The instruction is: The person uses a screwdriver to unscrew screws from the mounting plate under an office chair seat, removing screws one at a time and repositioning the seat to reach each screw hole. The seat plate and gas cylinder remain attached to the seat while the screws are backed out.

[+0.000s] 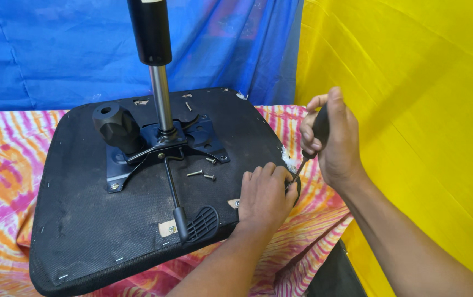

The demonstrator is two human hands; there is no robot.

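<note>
Looking down, I see the biggest thing first: an upturned black chair seat (99, 231) lying on a desk covered with a pink, orange and white tie-dye cloth (0, 165), with a blue sheet (55, 49) hanging behind and a yellow sheet (412, 82) to my right. Bolted to the middle of the seat is a dark metal plate (206, 137), and from it a gas cylinder (154, 55) stands upright, black on top and shiny steel lower down. A round black knob (114, 125) sticks out at the plate's left side, and a thin rod runs from the plate toward me, ending in a black paddle lever (197, 223). My right hand (332, 137) has its grip wrapped tight round the black handle of a screwdriver (316, 135), whose shaft slants down to the seat's right edge. My left hand (264, 195) lies palm down on the seat near that edge, fingers curled right at the screwdriver's tip; I cannot tell whether they pinch anything there. Smallest of all, a few loose screws (202, 174) lie on the seat just in front of the plate, well clear of both hands.
</note>
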